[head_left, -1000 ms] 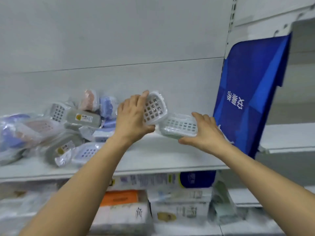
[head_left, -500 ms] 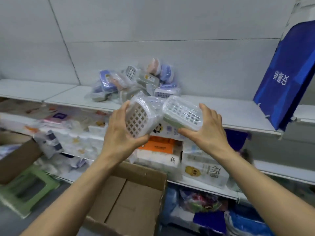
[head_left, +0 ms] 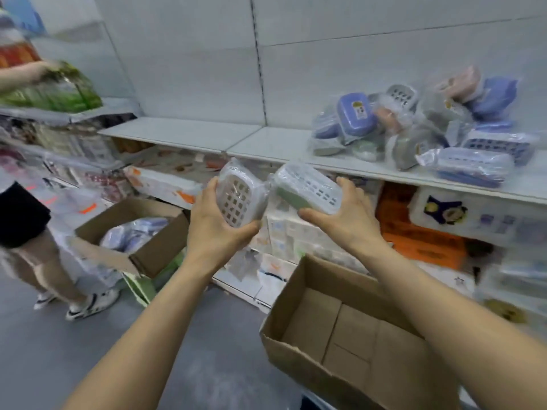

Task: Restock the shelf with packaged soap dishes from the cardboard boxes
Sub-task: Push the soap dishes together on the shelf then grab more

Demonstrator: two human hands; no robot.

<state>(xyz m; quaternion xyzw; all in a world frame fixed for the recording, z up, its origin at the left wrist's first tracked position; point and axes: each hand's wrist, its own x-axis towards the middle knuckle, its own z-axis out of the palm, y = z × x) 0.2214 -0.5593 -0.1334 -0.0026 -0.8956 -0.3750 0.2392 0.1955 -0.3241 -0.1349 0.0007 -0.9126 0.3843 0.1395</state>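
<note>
Left hand (head_left: 217, 223), centre of the frame: fingers and thumb curled round a white wrapped soap dish (head_left: 240, 199), grid of holes facing the camera, held up on end and tilted. Right hand (head_left: 347, 214), just to the right: thumb underneath, fingers over the top of a green-and-white wrapped soap dish (head_left: 306, 189), held lengthwise and tilted down toward the left. Both dishes in clear plastic wrap, upper ends close together, touching or not impossible to tell. Both held in the air in front of the shelf edge, below the level of the white shelf (head_left: 266, 143).

Upper right of the frame, on that shelf: a loose pile of wrapped soap dishes (head_left: 426, 125), blue, grey, pink and white, lying at all angles against the back panel. Rest of the shelf board running left toward the middle of the frame.

Lower right, under the right forearm: an open cardboard box (head_left: 349, 335), bare bottom flaps showing. Left of centre, lower down: a second cardboard box (head_left: 148, 247), open, with plastic-wrapped bluish goods inside, sitting on a green stool (head_left: 142, 287). Below the white shelf: lower shelves packed with boxed and bagged goods, orange packs (head_left: 420, 235) to the right.

Far left edge: another person (head_left: 26, 232), dark shorts and sneakers, one arm reaching toward a green bag (head_left: 56, 90) at upper left. Grey floor (head_left: 74, 350) across the bottom left.
</note>
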